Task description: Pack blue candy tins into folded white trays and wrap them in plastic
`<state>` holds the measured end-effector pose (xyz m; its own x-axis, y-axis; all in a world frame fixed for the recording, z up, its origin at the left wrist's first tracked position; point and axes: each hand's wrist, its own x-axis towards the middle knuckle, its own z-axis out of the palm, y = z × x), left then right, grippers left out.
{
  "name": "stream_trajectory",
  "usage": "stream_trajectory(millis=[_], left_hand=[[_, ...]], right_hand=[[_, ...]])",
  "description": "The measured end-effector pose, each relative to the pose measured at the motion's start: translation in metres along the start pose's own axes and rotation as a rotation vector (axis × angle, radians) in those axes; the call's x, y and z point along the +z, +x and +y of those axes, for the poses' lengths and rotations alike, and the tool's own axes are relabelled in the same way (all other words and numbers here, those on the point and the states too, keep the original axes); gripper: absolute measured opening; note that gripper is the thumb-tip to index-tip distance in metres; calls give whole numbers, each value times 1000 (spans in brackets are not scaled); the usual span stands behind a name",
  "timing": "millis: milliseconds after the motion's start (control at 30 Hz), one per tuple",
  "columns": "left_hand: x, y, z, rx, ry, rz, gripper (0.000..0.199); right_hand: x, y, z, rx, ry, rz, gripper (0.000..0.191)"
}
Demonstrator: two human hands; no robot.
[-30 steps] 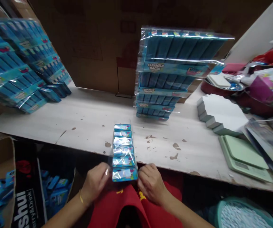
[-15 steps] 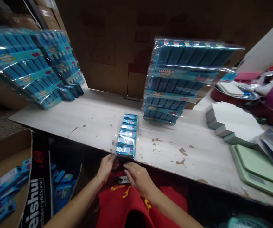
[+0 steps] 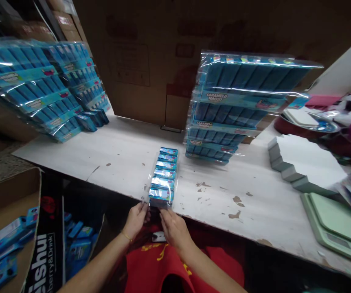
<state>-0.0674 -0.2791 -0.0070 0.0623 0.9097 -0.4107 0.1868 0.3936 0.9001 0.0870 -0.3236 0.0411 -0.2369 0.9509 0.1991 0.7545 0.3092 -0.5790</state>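
Note:
A row of small blue candy boxes (image 3: 165, 174) in clear plastic wrapping lies at the table's front edge, its short end towards me. My left hand (image 3: 137, 219) is at the pack's near left corner, thumb and fingers pinched together on the wrapping. At the near right corner, my right hand (image 3: 174, 228) has its fingers closed on the same end of the wrapping. The fingertips are partly hidden under the edge of the pack.
Stacked wrapped packs stand at right (image 3: 224, 110) and left (image 3: 35, 89), with a few loose blue boxes (image 3: 91, 119). At right are flat white card pieces (image 3: 306, 162) and a green scale (image 3: 337, 224). An open carton (image 3: 10, 191) holding blue boxes is at lower left.
My right hand has moved up and closer to the pack's near end, and its fingers now reach the wrapping. My left hand stays almost in place. The view has shifted slightly.

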Motion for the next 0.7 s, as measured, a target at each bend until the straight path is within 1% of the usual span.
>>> stream_trajectory(millis=[33,100,133,167,200,233,300,333,367,433,467,533,567,633,700], left_hand=[[0,-1,1,-13,6,-6,39],[-2,0,3,-39,18,-23,40],[-6,2,5,-36,38,-25,40],[-12,5,8,-18,72,-25,41],[-20,11,11,16,125,-23,41],[-31,18,15,61,195,-22,41],[-60,38,27,171,355,-3,41],[-75,49,35,217,413,24,40],[-90,60,43,245,427,76,38],[-113,77,60,230,327,216,37],[-120,82,68,201,248,287,41],[-125,82,81,125,77,392,50],[-124,79,86,84,-2,408,53],[-118,70,93,25,-128,369,52],[-115,61,97,18,-180,273,46]], right_hand=[[-9,0,-3,-11,69,-31,27],[-36,4,-7,-29,271,-130,23],[-52,10,-7,-18,373,-155,24],[-68,19,-4,13,449,-135,27],[-83,33,1,63,485,-62,28],[-96,50,9,118,484,50,28],[-111,94,30,193,410,266,24],[-112,117,43,211,373,313,22],[-110,140,54,236,339,339,25],[-98,180,75,336,300,306,34],[-91,194,82,398,297,272,38],[-76,214,90,498,320,203,38],[-71,218,91,522,338,181,35],[-63,221,91,530,371,176,27],[-60,220,89,542,406,198,19]])
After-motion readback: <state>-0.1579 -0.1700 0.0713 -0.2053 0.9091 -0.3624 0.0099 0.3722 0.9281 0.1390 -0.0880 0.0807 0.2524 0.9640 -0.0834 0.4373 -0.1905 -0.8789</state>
